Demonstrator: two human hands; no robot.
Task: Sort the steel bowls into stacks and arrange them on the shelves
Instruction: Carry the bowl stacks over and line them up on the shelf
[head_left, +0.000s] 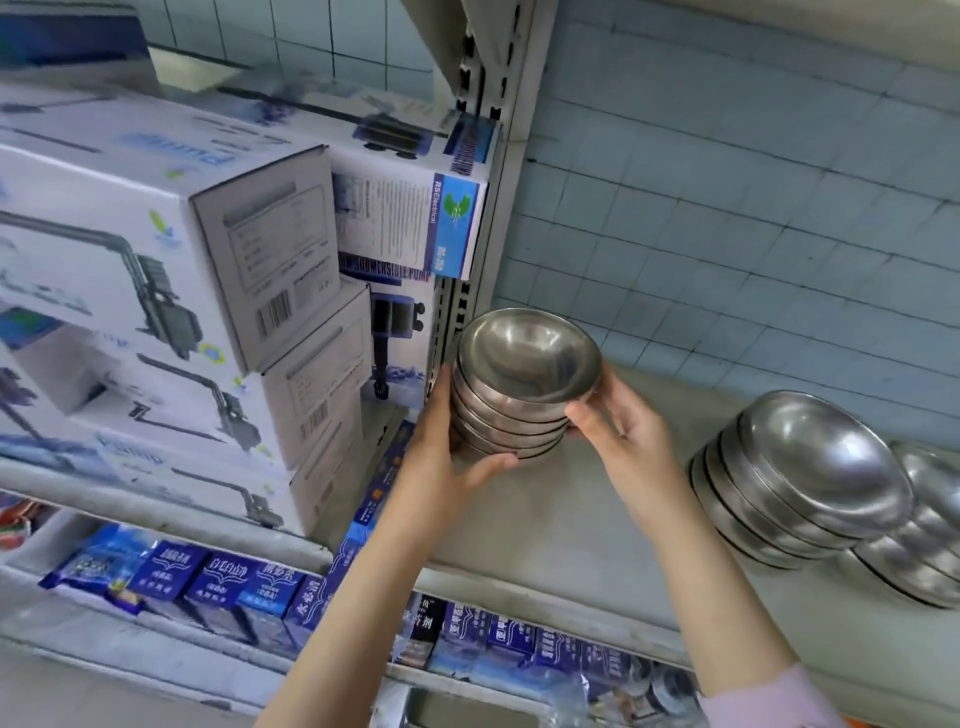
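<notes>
Sorting is looking partly done: wider bowl stacks (800, 478) are sitting on the shelf (571, 519) at four o'clock. The small bowl stack (519, 384) is hanging at centre by the upright post (511, 208); whether it is touching the shelf I cannot tell. The left hand (441, 457) is cupping its nine o'clock side, the right hand (618, 431) is curling round its three o'clock rim, and both forearms are reaching up from six o'clock.

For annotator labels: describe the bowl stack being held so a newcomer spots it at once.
Find the grey shelf in front of the blue tiled wall. At its left end, beside the slotted upright post, is a stack of steel bowls. Unlike the other stacks to the right, it is gripped by the left hand and right hand.
</notes>
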